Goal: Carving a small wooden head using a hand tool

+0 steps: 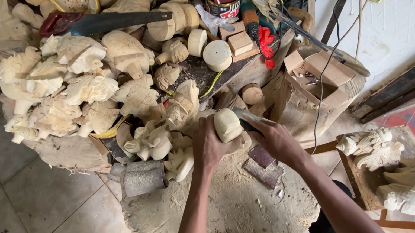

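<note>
Left fingers [202,143] wrap wood carving [227,124]; right hand [272,139] apparently touching.

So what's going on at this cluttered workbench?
A person is working a small rounded pale wooden piece over a dusty round wooden work block. The left hand grips it, while the right hand presses a flat grey tool against it. Dark sandpaper scraps lie just below. Heaps of pale carved wooden figures and a dark-bladed handsaw with a red handle crowd the bench behind.
</note>
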